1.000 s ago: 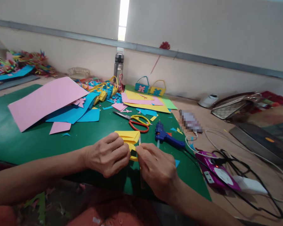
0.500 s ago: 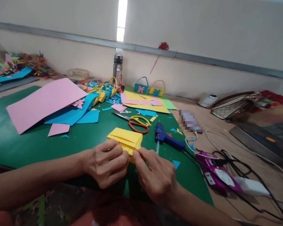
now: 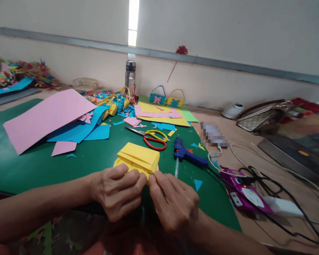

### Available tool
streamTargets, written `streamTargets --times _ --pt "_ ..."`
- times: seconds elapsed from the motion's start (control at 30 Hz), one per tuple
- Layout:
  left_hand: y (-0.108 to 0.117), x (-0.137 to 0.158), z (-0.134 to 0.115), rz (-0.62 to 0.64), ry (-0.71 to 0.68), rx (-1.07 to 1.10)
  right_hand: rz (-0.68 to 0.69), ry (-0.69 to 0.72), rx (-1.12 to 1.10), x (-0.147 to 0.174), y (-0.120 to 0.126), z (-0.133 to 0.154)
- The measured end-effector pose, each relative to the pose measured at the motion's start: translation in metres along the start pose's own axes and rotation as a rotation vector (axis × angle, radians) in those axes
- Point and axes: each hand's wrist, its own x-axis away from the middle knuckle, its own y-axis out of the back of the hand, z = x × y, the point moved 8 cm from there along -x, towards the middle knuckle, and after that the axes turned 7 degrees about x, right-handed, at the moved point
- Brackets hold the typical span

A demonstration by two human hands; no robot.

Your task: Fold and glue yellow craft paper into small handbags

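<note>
A small yellow paper bag [image 3: 139, 154] with a folded flap is held low over the front of the green mat [image 3: 95, 170]. My left hand [image 3: 119, 189] is closed on its near left side, and my right hand [image 3: 174, 198] pinches its near right corner. My fingers hide the bag's near edge. Just beyond the bag lie scissors [image 3: 155, 139] with red and yellow handles, blades pointing left. To the right rests a blue glue gun [image 3: 187, 154], nozzle up, with a clear glue stick at its back.
Pink paper [image 3: 50, 118] and blue sheets [image 3: 77, 129] lie at left. Finished paper bags [image 3: 157, 98] stand by the wall, and a heap of small bags [image 3: 117, 102] lies behind. A purple power strip [image 3: 246, 193] with black cable sits right, near a handbag [image 3: 264, 115].
Both hands have shifted slightly down and toward me on the bag. More of the bag's left side and front now shows above my left hand. The view has turned slightly.
</note>
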Motion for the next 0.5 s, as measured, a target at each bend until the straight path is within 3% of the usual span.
streamTargets --times 0.4,0.5 --pt "-0.002 0.0018 -0.0032 0.075 0.007 -0.043 -0.048 0.004 -0.073 0.0074 0.0072 0.0001" --pt "0.0005 0.0052 -0.0077 0.017 0.042 -0.025 -0.055 0.008 -0.074 0.0087 0.0086 0.001"
